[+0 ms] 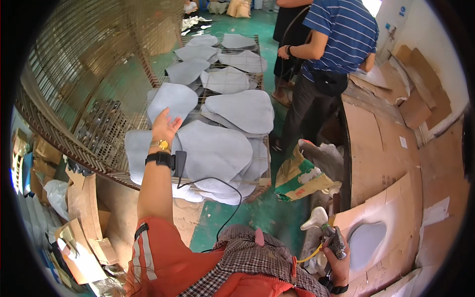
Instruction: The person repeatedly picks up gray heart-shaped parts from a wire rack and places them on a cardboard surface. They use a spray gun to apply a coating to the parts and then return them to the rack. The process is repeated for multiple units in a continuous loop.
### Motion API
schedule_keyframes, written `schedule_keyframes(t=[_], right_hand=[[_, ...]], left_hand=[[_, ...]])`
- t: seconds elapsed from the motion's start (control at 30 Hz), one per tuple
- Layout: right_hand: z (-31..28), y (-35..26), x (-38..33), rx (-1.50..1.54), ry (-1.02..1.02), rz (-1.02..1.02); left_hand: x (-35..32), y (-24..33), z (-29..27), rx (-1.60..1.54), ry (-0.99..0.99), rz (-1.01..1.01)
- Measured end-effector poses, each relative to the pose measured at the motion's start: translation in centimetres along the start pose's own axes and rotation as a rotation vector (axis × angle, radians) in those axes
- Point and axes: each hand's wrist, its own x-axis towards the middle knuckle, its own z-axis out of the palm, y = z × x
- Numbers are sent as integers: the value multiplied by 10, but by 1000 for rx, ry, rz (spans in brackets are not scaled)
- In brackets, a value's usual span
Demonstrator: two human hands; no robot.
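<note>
My left hand (166,124) reaches out over a wire rack (264,182), its fingers apart at the near edge of a grey rounded flat piece (173,99). Whether the fingertips touch that piece I cannot tell. Beside the wrist lies a larger grey piece (215,148), overlapping others. Low on the right, my right hand (339,262) is closed round a metal spray gun (335,242) with a whitish cup (316,218) and a yellow hose (311,254). Close to the gun, one grey pear-shaped piece (367,242) lies on a cardboard-covered table (381,168).
More grey pieces (240,106) lie in rows along the rack, whose tall wire side (99,64) stands at left. A person in a striped shirt (341,34) works at the table's far end. A torn sack (307,173) stands between rack and table. Cardboard boxes (81,198) crowd the left.
</note>
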Motion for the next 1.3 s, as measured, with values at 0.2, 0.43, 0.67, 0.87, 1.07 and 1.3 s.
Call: schedule_keyframes(t=[0.2,0.43,0.67,0.87,1.07,1.3], right_hand=[[-37,21,-44,49,248,8],[-104,31,-132,26,596,-7],[-107,44,-226,171,1036,85],[-99,45,-249,148,1216,76],[-98,44,-272,244,1085,44],[-108,45,-233,214,1121,-68]], left_hand=[[-159,-71,81,-66,-501,-150],[-300,-205,120,169,-883,-637],[-369,-306,145,309,-1016,-911],[-411,-357,156,391,-1086,-1015],[-422,-377,152,457,-1053,-1017],[-420,-387,143,538,-1020,-954]])
